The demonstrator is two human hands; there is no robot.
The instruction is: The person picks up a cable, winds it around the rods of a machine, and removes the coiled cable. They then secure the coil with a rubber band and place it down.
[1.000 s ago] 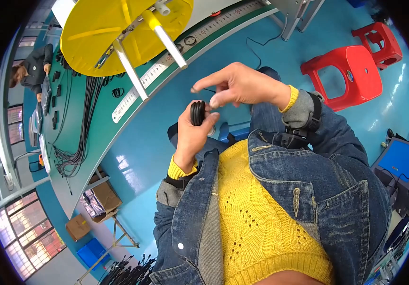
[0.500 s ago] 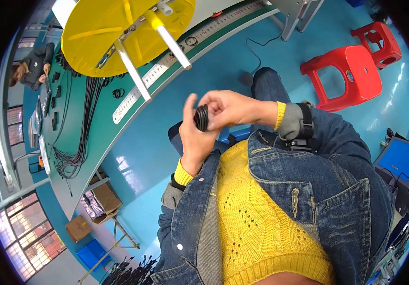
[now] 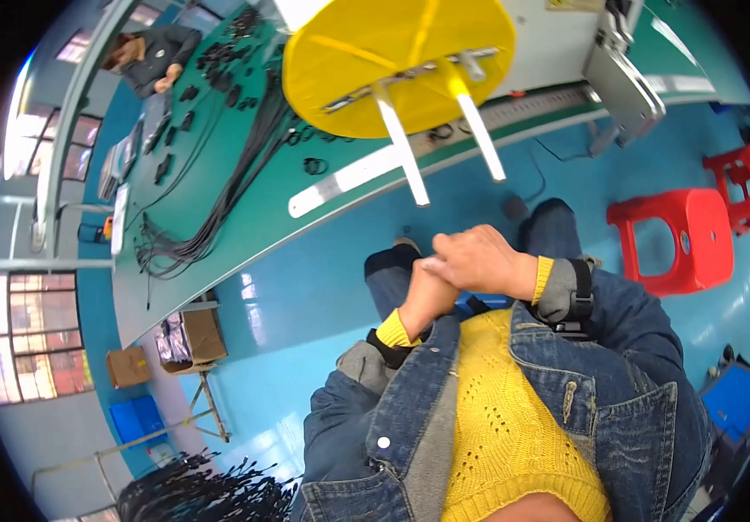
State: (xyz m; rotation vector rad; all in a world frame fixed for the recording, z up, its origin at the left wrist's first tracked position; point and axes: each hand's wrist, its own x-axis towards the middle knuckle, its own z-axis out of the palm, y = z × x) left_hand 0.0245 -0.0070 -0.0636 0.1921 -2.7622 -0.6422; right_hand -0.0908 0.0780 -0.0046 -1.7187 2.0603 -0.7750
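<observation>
My left hand (image 3: 427,296) and my right hand (image 3: 479,259) are pressed together in front of my yellow sweater, below the edge of the bench. The right hand lies over the left, and the fingers of both are closed. Between them was a small black cable coil half a second ago; now the hands cover that spot and none of it shows. The yellow disc (image 3: 366,52) with two metal rods (image 3: 403,148) stands on the bench beyond my hands.
The green bench (image 3: 244,235) carries a bundle of black cables (image 3: 227,196), a steel ruler (image 3: 340,183) and a small black ring (image 3: 315,165). Red stools (image 3: 697,226) stand at right. A co-worker (image 3: 159,56) sits far left. More cables (image 3: 209,491) hang at lower left.
My hands have closed together, and the black coil that showed between them is now hidden. The whole view has shifted, so bench and disc appear farther right.
</observation>
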